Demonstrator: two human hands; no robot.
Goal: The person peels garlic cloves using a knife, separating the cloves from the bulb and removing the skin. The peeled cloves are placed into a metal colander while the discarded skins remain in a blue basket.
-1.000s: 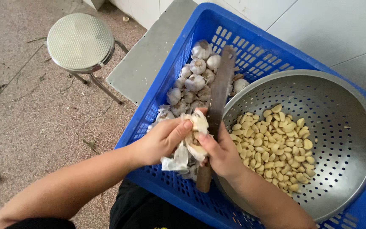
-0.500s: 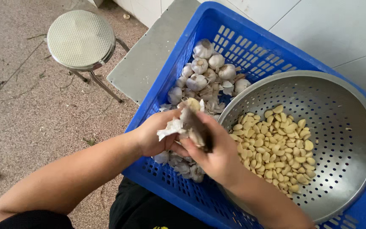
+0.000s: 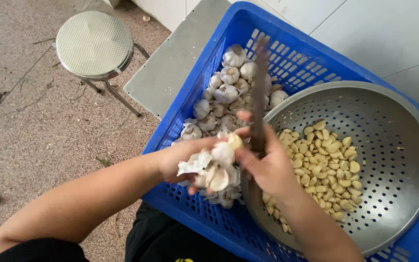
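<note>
Both grips are closed: the left hand wraps a garlic bulb with loose white skin, and the right hand clasps a dark knife, blurred, pointing up and away over the crate. Hands meet just above the near wall of a blue crate, with the bulb held between them. Behind the knife lies a heap of whole bulbs on the crate's floor. To the right, a metal colander sits in the crate, holding peeled cloves; the right wrist crosses its near rim. A round stool stands on the floor well apart to the left. The held bulb looks partly broken open, papery skin hanging, pale cloves showing.
</note>
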